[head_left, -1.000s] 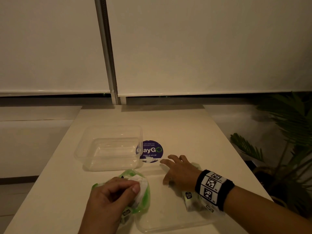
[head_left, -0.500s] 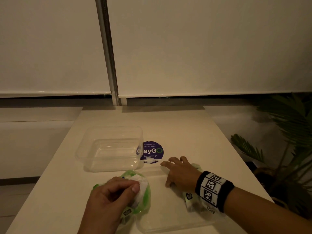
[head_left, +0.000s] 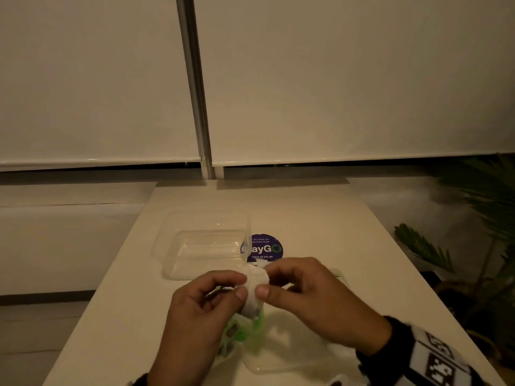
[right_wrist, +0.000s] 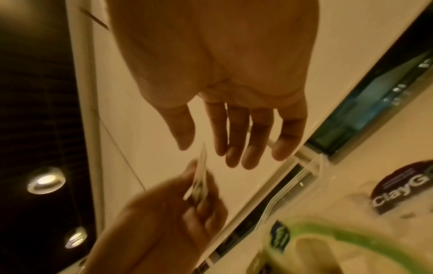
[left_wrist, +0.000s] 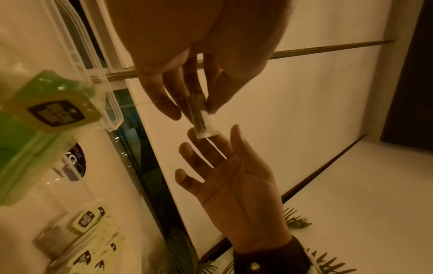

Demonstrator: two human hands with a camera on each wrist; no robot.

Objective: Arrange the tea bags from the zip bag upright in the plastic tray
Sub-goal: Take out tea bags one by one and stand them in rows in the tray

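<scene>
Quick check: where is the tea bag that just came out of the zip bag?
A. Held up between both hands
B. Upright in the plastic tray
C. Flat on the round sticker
A: the left hand pinches the tea bag in the air, meeting the right hand; the plastic tray holds nothing.

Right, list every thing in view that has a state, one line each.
tea bag: lifted off the table, pinched by the left hand, right hand's fingers at its other edge.
left hand: pinches the tea bag.
right hand: fingers extended, touching the tea bag.
plastic tray: empty, upright on the table.
zip bag: lying on the table, more tea bags inside.
</scene>
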